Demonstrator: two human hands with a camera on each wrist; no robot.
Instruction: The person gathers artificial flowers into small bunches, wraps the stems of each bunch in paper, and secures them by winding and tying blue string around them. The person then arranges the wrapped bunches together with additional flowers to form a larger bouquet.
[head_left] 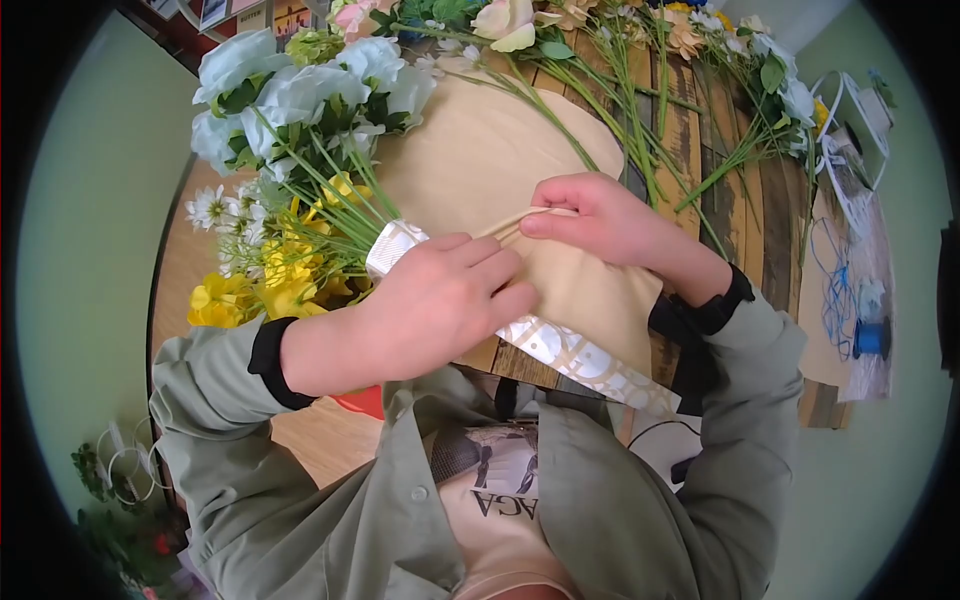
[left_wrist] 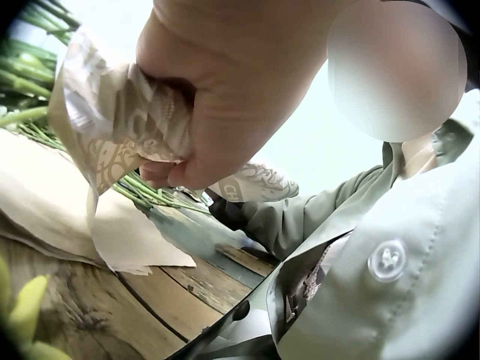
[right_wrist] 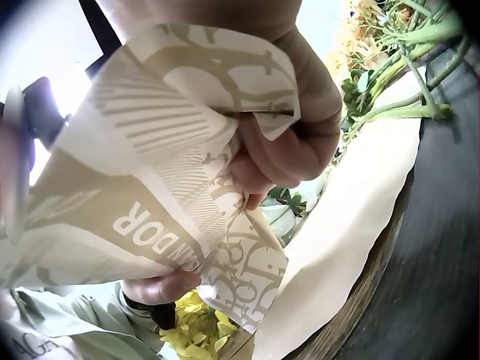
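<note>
Wrapping paper, tan on one side (head_left: 590, 285) and printed white and beige on the other (right_wrist: 142, 165), is gathered between both hands. My left hand (head_left: 425, 305) curls its fingers round the bunched paper; the left wrist view shows this hand (left_wrist: 232, 90) gripping the crumpled printed part (left_wrist: 131, 112). To its right, my right hand (head_left: 600, 220) pinches a narrow fold between thumb and fingers. Seen in the right wrist view, the right hand (right_wrist: 300, 139) has its fingers curled at the pleats, partly behind the paper.
Pale blue flowers (head_left: 305, 95), white daisies (head_left: 210, 207) and yellow flowers (head_left: 285, 265) lie at the left. Tan sheets (head_left: 480, 135) cover part of the wooden table (head_left: 775, 195). More stems (head_left: 640, 130) spread across the back. A blue spool (head_left: 872, 338) stands at the far right.
</note>
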